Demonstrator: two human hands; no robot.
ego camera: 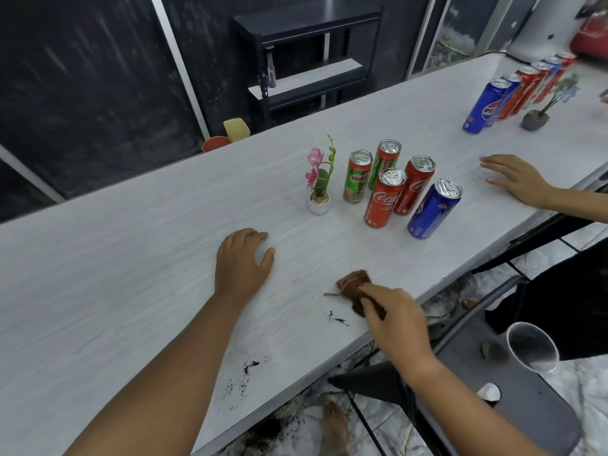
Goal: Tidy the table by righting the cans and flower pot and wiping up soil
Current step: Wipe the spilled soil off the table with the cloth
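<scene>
Several cans (386, 197) stand upright in a cluster on the white table (131, 258): two green, two red and one blue (432, 209). A small white flower pot (319, 203) with a pink flower stands upright to their left. My right hand (393, 319) grips a brown cloth (353, 286) pressed on the table near the front edge. Dark soil specks (339, 319) lie just left of the cloth, and more soil (245, 370) lies nearer me. My left hand (241, 261) rests on the table, fingers bent, holding nothing.
Another person's hand (516, 179) lies flat on the table at the right. A second row of cans (516, 93) and a grey pot (534, 120) stand at the far right. A chair (493, 406) with a clear plastic cup (531, 350) sits below the table edge. Soil is on the floor.
</scene>
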